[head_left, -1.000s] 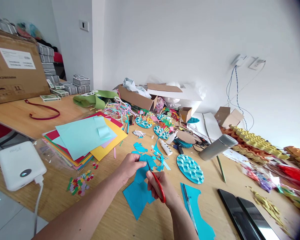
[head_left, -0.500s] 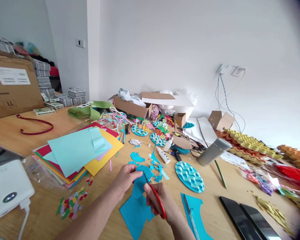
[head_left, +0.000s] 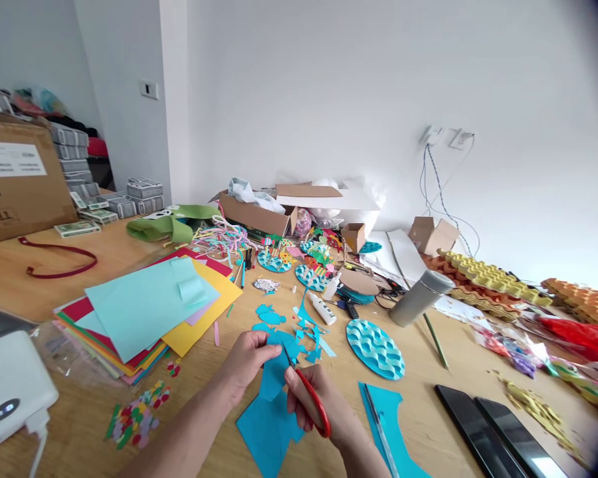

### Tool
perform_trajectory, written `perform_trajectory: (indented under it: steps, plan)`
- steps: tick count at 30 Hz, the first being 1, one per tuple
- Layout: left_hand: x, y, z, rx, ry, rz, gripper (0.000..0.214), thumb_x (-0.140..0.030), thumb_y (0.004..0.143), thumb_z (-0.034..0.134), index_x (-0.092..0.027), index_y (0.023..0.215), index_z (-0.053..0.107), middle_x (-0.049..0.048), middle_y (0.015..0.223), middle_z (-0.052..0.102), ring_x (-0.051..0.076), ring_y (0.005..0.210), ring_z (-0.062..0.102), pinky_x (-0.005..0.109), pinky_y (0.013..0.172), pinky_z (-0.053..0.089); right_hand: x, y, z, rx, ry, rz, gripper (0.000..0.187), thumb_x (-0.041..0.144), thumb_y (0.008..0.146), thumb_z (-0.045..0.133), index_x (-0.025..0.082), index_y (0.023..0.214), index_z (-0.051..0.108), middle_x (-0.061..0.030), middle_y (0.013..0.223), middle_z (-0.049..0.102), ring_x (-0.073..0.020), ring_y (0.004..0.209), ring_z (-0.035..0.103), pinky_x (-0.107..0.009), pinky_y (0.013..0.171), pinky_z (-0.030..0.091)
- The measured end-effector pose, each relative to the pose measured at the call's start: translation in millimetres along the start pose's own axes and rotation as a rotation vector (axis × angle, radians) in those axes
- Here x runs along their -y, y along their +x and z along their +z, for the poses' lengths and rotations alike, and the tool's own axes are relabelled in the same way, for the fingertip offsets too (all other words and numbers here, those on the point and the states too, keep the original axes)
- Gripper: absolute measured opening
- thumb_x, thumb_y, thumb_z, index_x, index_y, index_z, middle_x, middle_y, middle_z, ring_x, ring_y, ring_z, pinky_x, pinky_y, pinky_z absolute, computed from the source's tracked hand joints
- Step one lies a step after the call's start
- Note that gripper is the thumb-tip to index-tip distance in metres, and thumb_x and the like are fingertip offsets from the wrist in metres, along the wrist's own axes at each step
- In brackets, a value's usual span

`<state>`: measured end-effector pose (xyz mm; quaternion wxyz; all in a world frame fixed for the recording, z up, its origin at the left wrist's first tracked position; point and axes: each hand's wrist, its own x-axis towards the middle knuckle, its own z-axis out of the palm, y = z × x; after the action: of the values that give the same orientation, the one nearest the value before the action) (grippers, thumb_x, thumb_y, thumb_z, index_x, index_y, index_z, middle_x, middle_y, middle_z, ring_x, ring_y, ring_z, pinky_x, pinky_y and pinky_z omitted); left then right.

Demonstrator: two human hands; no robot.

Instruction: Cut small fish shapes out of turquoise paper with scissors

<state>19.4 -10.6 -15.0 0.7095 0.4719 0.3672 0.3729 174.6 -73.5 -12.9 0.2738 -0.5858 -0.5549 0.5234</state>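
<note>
My left hand (head_left: 244, 362) pinches the top edge of a blue paper sheet (head_left: 266, 425) held just above the wooden table (head_left: 428, 405). My right hand (head_left: 315, 401) is closed round red-handled scissors (head_left: 309, 397), whose blades point up-left into the blue sheet near my left fingers. Blue paper offcuts (head_left: 292, 325) lie just beyond both hands. A second blue sheet (head_left: 396, 435) with a curved cut edge lies to the right of my right wrist.
A stack of coloured paper (head_left: 144, 309) lies left. A round blue wave-patterned disc (head_left: 375, 339), a glue bottle (head_left: 321, 309) and a grey flask (head_left: 418, 299) sit beyond. Two dark tablets (head_left: 493, 431) lie right, a white power bank (head_left: 7, 388) left, confetti (head_left: 137, 418) nearby.
The view has swung slightly right and down. My hands keep their hold, and the scissors have worked a little further along the blue sheet.
</note>
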Motion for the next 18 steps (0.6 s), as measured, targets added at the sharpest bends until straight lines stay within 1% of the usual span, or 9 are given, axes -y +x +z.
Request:
perform_trajectory:
  steps: [5, 12, 18]
  plan:
    - [-2.6, -1.0, 0.9, -0.001, -0.008, -0.006, 0.025, -0.037, 0.064, 0.07, -0.013, 0.064, 0.063, 0.0016, 0.06, 0.062, 0.013, 0.056, 0.05, 0.025, 0.057, 0.037, 4.4, -1.8, 1.2, 0.006, 0.033, -0.022, 0.067, 0.077, 0.076, 0.047, 0.014, 0.053, 0.057, 0.0, 0.038, 0.048, -0.0073, 0.032, 0.042, -0.019, 0.035, 0.032]
    - [-4.0, -2.9, 1.8, 0.015, -0.011, -0.009, 0.025, -0.037, 0.064, 0.071, -0.013, 0.065, 0.065, 0.0026, 0.063, 0.064, 0.015, 0.06, 0.054, 0.026, 0.059, 0.038, 2.2, -0.6, 1.3, -0.008, 0.029, -0.015, 0.065, 0.075, 0.076, 0.05, 0.014, 0.052, 0.056, 0.0004, 0.037, 0.048, -0.0073, 0.031, 0.042, -0.018, 0.033, 0.03]
    - [-3.3, -2.2, 1.5, 0.019, -0.004, -0.011, 0.023, -0.035, 0.065, 0.068, -0.013, 0.065, 0.064, 0.002, 0.061, 0.062, 0.014, 0.059, 0.052, 0.026, 0.059, 0.037, 0.8, -0.6, 1.4, -0.025, 0.015, -0.007, 0.067, 0.076, 0.076, 0.047, 0.015, 0.052, 0.054, 0.0003, 0.037, 0.048, -0.0068, 0.03, 0.041, -0.018, 0.032, 0.029]
